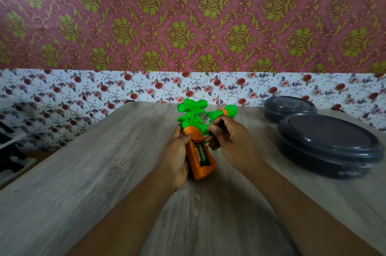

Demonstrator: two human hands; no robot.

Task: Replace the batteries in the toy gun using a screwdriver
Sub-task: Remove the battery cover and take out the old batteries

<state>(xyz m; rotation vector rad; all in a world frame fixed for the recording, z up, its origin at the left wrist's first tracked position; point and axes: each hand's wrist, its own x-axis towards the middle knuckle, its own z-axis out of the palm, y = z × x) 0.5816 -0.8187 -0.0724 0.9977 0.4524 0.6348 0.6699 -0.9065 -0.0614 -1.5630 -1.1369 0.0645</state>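
At frame centre, the left hand point(177, 155) grips the toy gun point(198, 128) by its orange handle, whose open compartment shows batteries point(202, 154). The right hand point(226, 136) has its fingers curled round a screwdriver point(215, 129). Likely next: lifting batteries out. Grey wood counter point(83, 172), two dark lidded bowls point(325, 141) right, floral wallpaper point(188, 15) behind.

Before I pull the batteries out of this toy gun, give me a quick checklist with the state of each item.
1. Toy gun steadied: ok, left hand grips the orange handle.
2. Compartment uncovered: ok, batteries visible.
3. Screwdriver under control: ok, right hand holds it, tip at the compartment's top edge.
4. Cover and screw located: cannot tell, neither is visible.
5. Battery polarity noted: cannot tell, too blurred.
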